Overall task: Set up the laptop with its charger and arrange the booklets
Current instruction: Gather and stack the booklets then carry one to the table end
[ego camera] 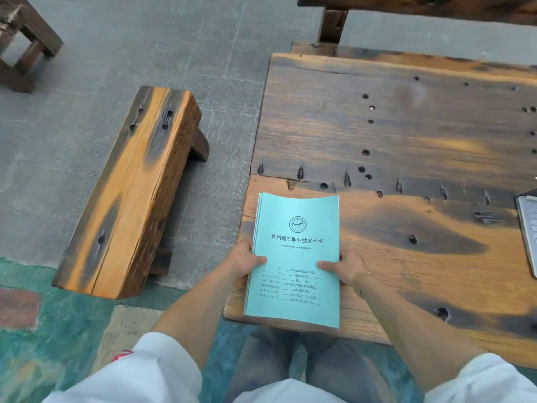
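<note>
A stack of light teal booklets [296,228] with black printed text and a round emblem lies at the near left corner of the wooden table [406,126]. My left hand [245,261] grips the stack's left edge, thumb on the cover. On the right edge my right hand [344,267] holds it the same way. The far end of the top cover curls upward a little. At the right border of the view, a grey corner of the laptop [529,228] shows on the table; the rest of it is cut off. No charger is in view.
A low wooden bench [130,193] stands on the grey floor left of the table. Another wooden piece [23,42] sits at the top left, and a dark beam [406,7] crosses behind the table. The tabletop has several holes and dark burn marks.
</note>
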Demonstrator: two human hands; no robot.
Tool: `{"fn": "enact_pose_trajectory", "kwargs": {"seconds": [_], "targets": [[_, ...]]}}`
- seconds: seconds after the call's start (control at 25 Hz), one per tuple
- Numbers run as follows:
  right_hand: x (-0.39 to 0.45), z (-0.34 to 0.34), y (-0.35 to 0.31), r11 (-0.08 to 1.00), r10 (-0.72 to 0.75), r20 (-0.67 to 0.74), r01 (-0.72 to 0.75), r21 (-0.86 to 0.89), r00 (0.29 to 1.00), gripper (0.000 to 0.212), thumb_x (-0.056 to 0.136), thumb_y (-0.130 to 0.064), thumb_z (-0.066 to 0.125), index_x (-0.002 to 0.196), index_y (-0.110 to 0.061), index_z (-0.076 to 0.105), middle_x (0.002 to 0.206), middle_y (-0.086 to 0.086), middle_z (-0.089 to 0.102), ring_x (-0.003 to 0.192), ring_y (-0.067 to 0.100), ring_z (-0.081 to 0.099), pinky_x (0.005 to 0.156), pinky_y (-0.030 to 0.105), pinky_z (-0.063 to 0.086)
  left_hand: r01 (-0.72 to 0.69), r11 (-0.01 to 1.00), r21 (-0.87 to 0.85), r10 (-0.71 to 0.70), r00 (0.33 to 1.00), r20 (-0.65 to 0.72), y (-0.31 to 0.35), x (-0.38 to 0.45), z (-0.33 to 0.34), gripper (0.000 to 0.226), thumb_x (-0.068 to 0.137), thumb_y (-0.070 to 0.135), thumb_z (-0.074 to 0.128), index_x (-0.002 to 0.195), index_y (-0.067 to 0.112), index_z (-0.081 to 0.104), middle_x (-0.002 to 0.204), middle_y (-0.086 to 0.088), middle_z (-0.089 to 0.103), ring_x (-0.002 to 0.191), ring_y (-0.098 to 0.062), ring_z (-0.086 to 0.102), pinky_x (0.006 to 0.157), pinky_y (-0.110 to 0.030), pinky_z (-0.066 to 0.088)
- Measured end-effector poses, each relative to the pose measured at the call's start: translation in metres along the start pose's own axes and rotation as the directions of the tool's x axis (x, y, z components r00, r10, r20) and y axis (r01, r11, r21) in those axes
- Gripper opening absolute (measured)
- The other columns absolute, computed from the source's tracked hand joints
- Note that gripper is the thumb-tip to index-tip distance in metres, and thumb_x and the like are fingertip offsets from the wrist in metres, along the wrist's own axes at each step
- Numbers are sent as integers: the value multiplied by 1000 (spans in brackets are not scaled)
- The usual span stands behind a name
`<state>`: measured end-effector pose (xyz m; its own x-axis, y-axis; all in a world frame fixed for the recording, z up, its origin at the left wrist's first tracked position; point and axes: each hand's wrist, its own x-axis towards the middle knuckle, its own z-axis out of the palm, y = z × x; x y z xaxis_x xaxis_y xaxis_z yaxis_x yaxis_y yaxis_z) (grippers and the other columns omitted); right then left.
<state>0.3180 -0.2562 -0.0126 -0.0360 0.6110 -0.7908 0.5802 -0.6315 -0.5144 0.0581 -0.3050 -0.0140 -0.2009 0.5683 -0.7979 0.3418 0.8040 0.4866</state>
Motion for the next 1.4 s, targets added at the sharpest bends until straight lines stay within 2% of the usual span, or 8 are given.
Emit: {"fn": "enact_pose_trajectory", "kwargs": {"seconds": [0.2,0.48,0.6,0.72,0.92,1.08,1.16,1.4], "targets": [[13,4,-1,999,16,-11,-17,-39,1000,23,81,-22,78,100,-20,66,105,2,72,91,21,69,88,38,56,21,997,69,-19,1000,-19,-2,15,1,39,86,16,71,119,11,51,118,-8,66,103,-25,66,90,-43,57],[19,5,3,951,32,-69,-52,-306,997,37,72,-48,78,99,-25,68,97,-3,74,83,18,70,77,41,60,3,896,444,39,996,-86,-1,18,3,36,83,34,65,115,18,61,111,-2,66,91,-21,66,79,-39,59],[12,6,1,945,-38,-164,-17,-326,986,39,72,-44,78,104,-26,63,97,-6,70,85,18,68,74,41,59,0,853,522,71,991,-116,1,16,6,31,85,33,63,112,19,63,110,-1,63,86,-21,66,74,-39,59],[11,7,-2,986,-40,-210,4,-168,977,37,75,-33,77,109,-22,67,101,-5,71,89,19,67,78,42,57,-10,863,506,99,984,-151,0,16,7,27,87,29,64,110,16,65,111,-3,61,87,-21,65,74,-37,58],[11,8,0,993,-26,-184,5,-115,983,22,76,-26,71,98,-21,71,90,-5,72,84,21,68,78,44,58,2,908,420,77,982,-171,-2,19,9,15,89,21,66,103,17,69,103,-1,69,82,-18,66,61,-27,49],[11,8,6,996,-38,-163,23,-92,986,24,72,-32,68,96,-36,68,105,-3,69,91,20,66,82,43,57,15,935,353,48,985,-167,-4,21,7,15,88,17,65,101,21,71,97,3,72,82,-17,69,68,-32,59],[10,6,4,993,-49,-140,33,-114,989,22,74,-29,68,96,-33,69,105,-3,69,91,19,66,81,41,57,41,923,383,30,984,-176,-4,22,6,13,88,20,65,100,18,70,96,2,73,78,-17,69,69,-34,60],[8,0,0,942,-84,-13,76,-326,996,41,80,-37,62,120,-29,61,124,1,62,107,20,61,91,43,52,9,791,611,81,990,-119,4,11,7,43,91,29,61,130,14,52,132,-4,52,99,-20,62,69,-31,51]]}}
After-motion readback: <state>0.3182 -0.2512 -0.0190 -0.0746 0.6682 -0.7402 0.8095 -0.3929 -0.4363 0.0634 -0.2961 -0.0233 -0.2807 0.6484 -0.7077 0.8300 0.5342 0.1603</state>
